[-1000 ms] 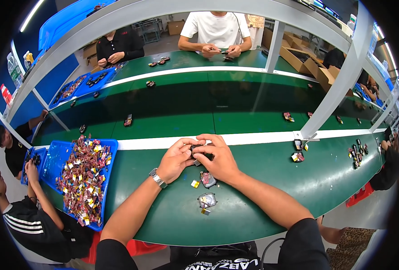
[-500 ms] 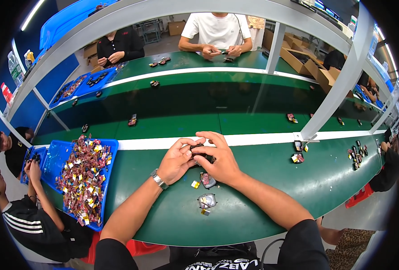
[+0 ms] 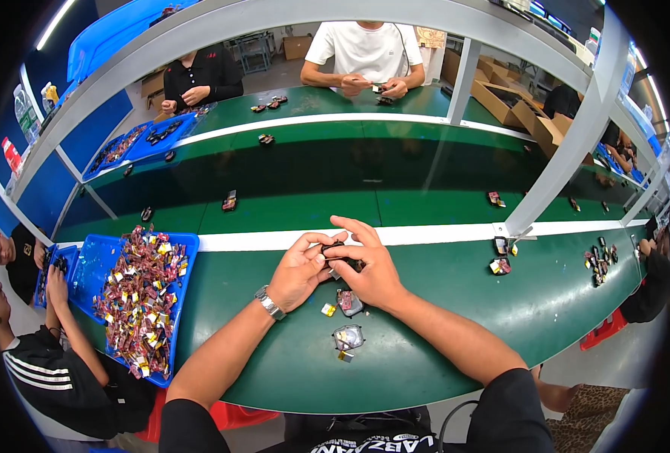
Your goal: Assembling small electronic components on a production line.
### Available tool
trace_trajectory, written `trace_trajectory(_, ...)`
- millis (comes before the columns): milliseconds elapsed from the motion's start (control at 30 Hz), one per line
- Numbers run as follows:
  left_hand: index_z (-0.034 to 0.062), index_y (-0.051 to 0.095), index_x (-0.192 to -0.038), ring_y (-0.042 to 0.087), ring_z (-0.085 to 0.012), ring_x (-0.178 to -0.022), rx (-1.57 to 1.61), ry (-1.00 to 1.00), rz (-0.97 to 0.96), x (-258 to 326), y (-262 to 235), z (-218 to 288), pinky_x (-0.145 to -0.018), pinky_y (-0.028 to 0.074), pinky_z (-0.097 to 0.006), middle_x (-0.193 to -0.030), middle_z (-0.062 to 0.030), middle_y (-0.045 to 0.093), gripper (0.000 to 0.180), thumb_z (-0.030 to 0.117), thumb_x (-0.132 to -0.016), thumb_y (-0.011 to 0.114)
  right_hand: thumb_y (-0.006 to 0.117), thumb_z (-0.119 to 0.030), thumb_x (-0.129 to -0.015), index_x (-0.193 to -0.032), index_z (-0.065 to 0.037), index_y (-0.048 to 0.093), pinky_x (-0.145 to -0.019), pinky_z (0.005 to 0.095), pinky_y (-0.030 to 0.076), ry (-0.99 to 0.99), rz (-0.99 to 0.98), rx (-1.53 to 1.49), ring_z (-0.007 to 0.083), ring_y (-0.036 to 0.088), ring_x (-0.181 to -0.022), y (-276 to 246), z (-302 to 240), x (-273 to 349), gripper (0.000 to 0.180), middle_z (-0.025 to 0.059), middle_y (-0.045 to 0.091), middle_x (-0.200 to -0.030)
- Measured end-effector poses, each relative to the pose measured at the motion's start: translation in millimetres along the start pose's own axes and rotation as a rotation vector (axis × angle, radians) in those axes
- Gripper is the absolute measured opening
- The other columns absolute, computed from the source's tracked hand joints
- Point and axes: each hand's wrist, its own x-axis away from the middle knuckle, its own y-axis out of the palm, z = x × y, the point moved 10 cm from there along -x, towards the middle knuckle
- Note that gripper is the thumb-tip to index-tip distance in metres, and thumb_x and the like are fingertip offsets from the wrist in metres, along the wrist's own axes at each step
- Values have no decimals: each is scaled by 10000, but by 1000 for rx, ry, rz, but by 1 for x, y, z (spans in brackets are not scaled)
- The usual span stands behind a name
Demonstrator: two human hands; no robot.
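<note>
Both hands meet over the green table edge strip around a small black casing (image 3: 333, 250), mostly hidden by the fingers. My left hand (image 3: 297, 275) closes on its left side with thumb and fingers. My right hand (image 3: 369, 268) grips it from the right, its index finger raised off. Just below the hands lies a dark casing with a reddish circuit board (image 3: 348, 303), and a small white-and-yellow piece (image 3: 328, 309) sits beside it. Nearer me rests a grey, clear-looking casing (image 3: 348, 337) with another yellow-and-white piece (image 3: 345, 355) at its lower edge.
At left, a blue tray (image 3: 191, 260) is heaped with reddish circuit boards. Behind the white strip, a green belt (image 3: 312, 208) carries scattered casings. A grey post (image 3: 569, 136) rises at right, near two casings (image 3: 500, 266) and a farther cluster (image 3: 600, 260). Co-workers sit opposite and at left.
The casings on the belt have shifted slightly to the right. My right index finger has lifted a little. Across the table, a co-worker's hands have turned a small piece.
</note>
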Motion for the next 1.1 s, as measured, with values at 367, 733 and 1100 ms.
trace_trajectory(367,89,503,-1193,542,-204,-1219,39,42,-37,0,-2,4,-1012,481,-386,-1432,-137,474,222,79,-976,549,685,-27,-774,-948,-33,702,-1023,427,427,-98,20,99,341,462,-1268,-3,-15,2,175,130,543,-1325)
trace_trajectory(733,93,471,-1240,536,-197,-1227,-15,21,25,-1,-2,0,-1009,483,-391,-1466,-142,437,255,76,-989,512,668,-7,-789,-954,-16,690,-1001,413,439,-85,1,110,336,485,-1230,-1,-7,-2,166,135,532,-1323)
trace_trajectory(1100,76,461,-1249,557,-195,-1196,-24,-8,88,-1,-8,-2,-1034,485,-411,-1320,-111,544,250,71,-1000,487,733,-27,-758,-913,-29,668,-658,325,542,-282,108,349,226,608,-850,-7,-31,0,168,76,595,-944)
